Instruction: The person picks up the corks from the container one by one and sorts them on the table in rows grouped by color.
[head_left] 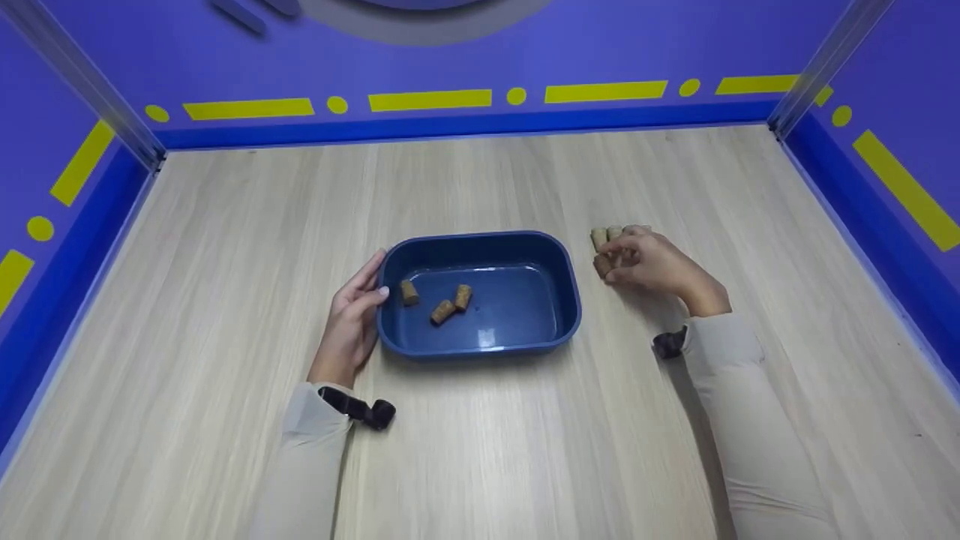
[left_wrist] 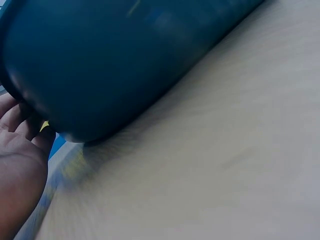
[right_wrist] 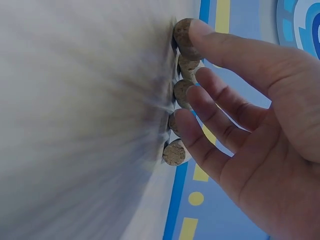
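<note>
My left hand [head_left: 351,322] grips the left end of a dark blue plastic tub [head_left: 480,350], thumb at the rim and fingers along the outer wall. The left wrist view shows those fingers against the tub's [left_wrist: 115,65] side. Three brown cork stoppers [head_left: 463,298] lie inside, toward the left half. Right of the tub, my right hand [head_left: 652,266] pinches a darker cork stopper [head_left: 603,267] low over the table. In the right wrist view the thumb presses this cork [right_wrist: 184,36]; the index finger is mostly hidden behind it.
Just beyond the right hand stands a row of several paler corks [head_left: 598,238], partly covered by the fingers. The wood-grain table [head_left: 480,450] is enclosed by a blue back wall [head_left: 420,67] and side walls with yellow marks.
</note>
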